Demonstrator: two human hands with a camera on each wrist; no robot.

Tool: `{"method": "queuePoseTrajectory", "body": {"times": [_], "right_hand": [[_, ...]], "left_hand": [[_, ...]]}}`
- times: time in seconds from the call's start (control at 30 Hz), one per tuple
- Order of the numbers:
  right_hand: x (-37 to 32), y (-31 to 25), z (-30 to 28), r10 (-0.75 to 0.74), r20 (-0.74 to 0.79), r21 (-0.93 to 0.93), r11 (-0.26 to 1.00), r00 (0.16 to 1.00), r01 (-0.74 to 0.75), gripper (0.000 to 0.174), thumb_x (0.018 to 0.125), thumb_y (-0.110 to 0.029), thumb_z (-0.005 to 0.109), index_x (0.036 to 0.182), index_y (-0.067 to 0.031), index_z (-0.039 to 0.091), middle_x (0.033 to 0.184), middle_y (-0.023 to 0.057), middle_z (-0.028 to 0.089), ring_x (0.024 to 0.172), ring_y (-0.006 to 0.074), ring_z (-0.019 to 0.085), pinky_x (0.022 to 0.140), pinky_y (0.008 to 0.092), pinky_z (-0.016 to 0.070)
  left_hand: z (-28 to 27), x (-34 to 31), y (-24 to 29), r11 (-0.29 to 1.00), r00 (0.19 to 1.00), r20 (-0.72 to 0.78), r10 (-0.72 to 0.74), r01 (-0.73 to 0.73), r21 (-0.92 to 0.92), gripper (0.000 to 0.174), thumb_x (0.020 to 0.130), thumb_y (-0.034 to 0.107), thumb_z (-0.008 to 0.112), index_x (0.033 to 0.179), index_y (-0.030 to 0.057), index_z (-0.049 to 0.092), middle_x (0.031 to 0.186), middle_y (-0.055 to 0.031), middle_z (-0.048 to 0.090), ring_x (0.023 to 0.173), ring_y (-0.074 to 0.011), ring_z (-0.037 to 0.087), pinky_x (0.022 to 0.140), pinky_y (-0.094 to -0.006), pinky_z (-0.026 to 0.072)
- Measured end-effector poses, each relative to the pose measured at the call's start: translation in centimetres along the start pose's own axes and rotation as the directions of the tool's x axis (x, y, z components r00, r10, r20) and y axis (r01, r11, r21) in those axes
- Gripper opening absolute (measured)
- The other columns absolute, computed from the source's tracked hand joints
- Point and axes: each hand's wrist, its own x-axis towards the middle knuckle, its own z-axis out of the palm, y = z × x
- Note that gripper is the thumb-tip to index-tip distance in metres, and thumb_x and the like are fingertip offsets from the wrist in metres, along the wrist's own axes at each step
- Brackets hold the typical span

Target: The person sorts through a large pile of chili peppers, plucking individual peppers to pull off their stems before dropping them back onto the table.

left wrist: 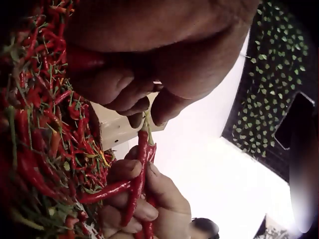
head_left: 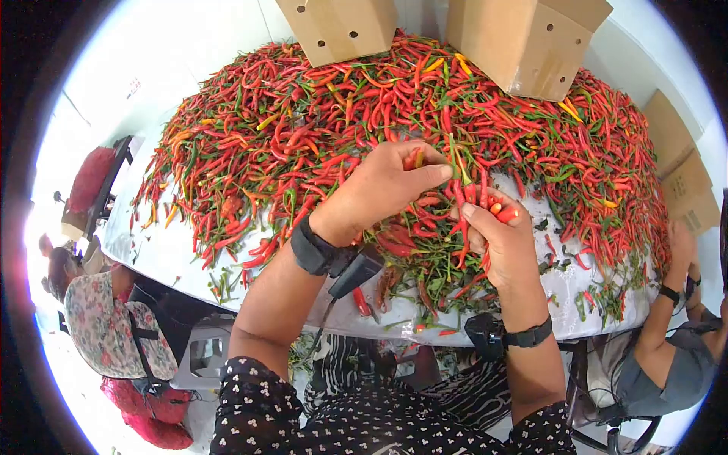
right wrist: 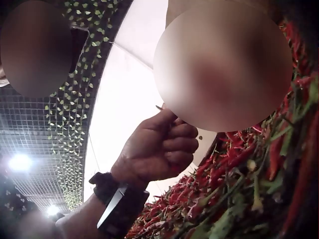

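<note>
My left hand (head_left: 383, 186) pinches the green stems (left wrist: 147, 122) of red chillies between thumb and fingertips. Other red chillies (head_left: 413, 158) show in the curl of its fingers. Just to its right, my right hand (head_left: 504, 239) grips several red chillies (left wrist: 135, 191), thumb pressed along them, their stem ends pointing up towards the left hand. Both hands are raised over the near part of the chilli heap (head_left: 303, 136). In the right wrist view the left hand (right wrist: 157, 144) appears from its palm side, while a blurred patch hides the right hand.
Two cardboard boxes (head_left: 341, 30) with punched holes stand at the back of the heap. Loose green stems and leaves (head_left: 425, 273) lie on the white table (head_left: 341, 311) at the near edge. Another person's arm (head_left: 660, 318) is at the right, and a seated person (head_left: 106, 318) at the left.
</note>
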Motion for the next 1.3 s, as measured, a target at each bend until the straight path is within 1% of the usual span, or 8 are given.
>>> {"method": "queuePoseTrajectory", "body": {"times": [0.37, 0.47, 0.53, 0.67, 0.73, 1.07, 1.13, 1.3], "right_hand": [[0.1, 0.2, -0.5, 0.099, 0.074, 0.006, 0.995, 0.992, -0.100, 0.014, 0.079, -0.008, 0.061, 0.091, -0.0011, 0.059, 0.072, 0.0044, 0.062, 0.044, 0.0014, 0.037, 0.039, 0.0170, 0.0250], [0.0, 0.1, -0.4, 0.117, 0.053, -0.024, 0.993, 0.992, -0.116, 0.014, 0.079, -0.009, 0.061, 0.091, -0.0017, 0.060, 0.071, 0.0038, 0.061, 0.044, 0.0013, 0.038, 0.038, 0.0168, 0.0251], [-0.2, -0.1, -0.1, 0.122, 0.034, -0.049, 0.992, 0.992, -0.120, 0.014, 0.079, -0.010, 0.061, 0.091, -0.0019, 0.060, 0.071, 0.0034, 0.061, 0.045, 0.0012, 0.039, 0.038, 0.0167, 0.0253], [-0.2, -0.2, -0.1, 0.092, 0.021, -0.020, 0.996, 0.996, -0.091, 0.015, 0.079, -0.010, 0.062, 0.091, -0.0018, 0.060, 0.070, 0.0027, 0.061, 0.045, 0.0015, 0.039, 0.039, 0.0169, 0.0270], [-0.2, -0.2, -0.2, 0.094, 0.026, -0.029, 0.995, 0.995, -0.093, 0.015, 0.079, -0.010, 0.062, 0.091, -0.0016, 0.060, 0.069, 0.0026, 0.061, 0.045, 0.0017, 0.039, 0.039, 0.0170, 0.0275], [-0.3, 0.2, -0.2, 0.063, 0.060, -0.248, 0.968, 0.996, -0.046, 0.017, 0.079, -0.009, 0.062, 0.093, 0.0001, 0.063, 0.068, 0.0010, 0.061, 0.052, 0.0027, 0.048, 0.045, 0.0182, 0.0357], [-0.3, 0.2, 0.2, 0.069, 0.052, -0.258, 0.965, 0.996, -0.053, 0.017, 0.079, -0.008, 0.061, 0.093, 0.0006, 0.063, 0.068, 0.0013, 0.061, 0.054, 0.0036, 0.049, 0.047, 0.0187, 0.0377], [-0.3, 0.2, 0.6, 0.060, 0.027, -0.297, 0.954, 0.998, -0.050, 0.015, 0.079, -0.006, 0.059, 0.092, 0.0014, 0.064, 0.070, 0.0008, 0.062, 0.057, 0.0045, 0.051, 0.051, 0.0199, 0.0398]], "left_hand": [[-0.3, 0.6, -1.8, 0.964, 0.973, 0.028, 0.227, -0.229, 0.134, 0.009, 0.081, 0.012, 0.061, 0.078, 0.0035, 0.060, 0.067, 0.0049, 0.051, 0.060, -0.0017, 0.044, 0.051, -0.0203, 0.0361], [0.0, 0.5, -1.6, 0.925, 0.960, -0.015, 0.279, -0.265, 0.274, 0.009, 0.079, 0.010, 0.062, 0.075, 0.0020, 0.059, 0.068, 0.0032, 0.053, 0.063, -0.0031, 0.046, 0.053, -0.0214, 0.0376], [-0.2, 0.8, -2.0, 0.749, 0.862, -0.090, 0.499, -0.377, 0.544, 0.011, 0.080, 0.011, 0.062, 0.074, 0.0018, 0.058, 0.068, 0.0026, 0.053, 0.063, -0.0030, 0.046, 0.054, -0.0209, 0.0374], [-1.3, 0.8, -1.0, 0.945, 0.973, -0.110, 0.203, -0.166, 0.282, 0.012, 0.080, 0.012, 0.063, 0.075, 0.0019, 0.059, 0.069, 0.0034, 0.054, 0.064, -0.0028, 0.046, 0.055, -0.0209, 0.0380], [-1.1, 0.5, -0.6, 0.993, 0.996, 0.035, 0.086, -0.089, 0.080, 0.012, 0.080, 0.013, 0.063, 0.078, 0.0016, 0.061, 0.070, 0.0041, 0.055, 0.064, -0.0023, 0.047, 0.056, -0.0202, 0.0385], [0.3, 0.4, -1.7, 0.983, 0.982, 0.099, 0.164, -0.170, 0.064, 0.009, 0.079, 0.010, 0.064, 0.080, 0.0011, 0.062, 0.070, 0.0024, 0.057, 0.067, -0.0028, 0.048, 0.059, -0.0227, 0.0419], [0.4, 0.4, -1.4, 0.823, 0.916, 0.074, 0.394, -0.387, 0.415, 0.008, 0.075, 0.006, 0.064, 0.075, 0.0006, 0.059, 0.066, -0.0023, 0.055, 0.064, -0.0065, 0.050, 0.061, -0.0228, 0.0428], [0.8, 0.2, -1.6, 0.642, 0.828, 0.072, 0.557, -0.484, 0.594, 0.009, 0.069, 0.003, 0.064, 0.071, 0.0006, 0.055, 0.069, -0.0110, 0.055, 0.065, -0.0214, 0.056, 0.061, -0.0301, 0.0455]]}}
